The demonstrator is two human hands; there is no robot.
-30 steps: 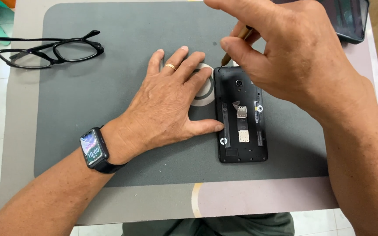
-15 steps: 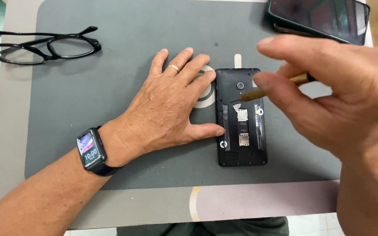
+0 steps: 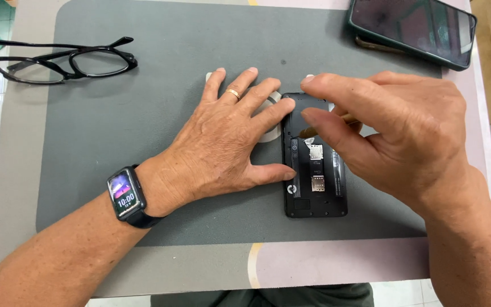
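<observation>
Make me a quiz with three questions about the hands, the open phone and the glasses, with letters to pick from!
1. Where do the glasses lie?
A. at the mat's far left
B. on the opened phone
C. under the right hand

2. How many phones are in view?
A. one
B. two
C. four

3. What state is the black phone beside the left hand in?
A. back cover off, insides showing
B. closed with its screen lit
C. snapped in half

Answers:
1. A, the black glasses sit at the far left edge of the grey mat.
2. B, the opened one, plus a second phone with a dark screen at the far right.
3. A, metal card slots show inside it, while the right hand pinches a thin brownish tool over it.
</observation>
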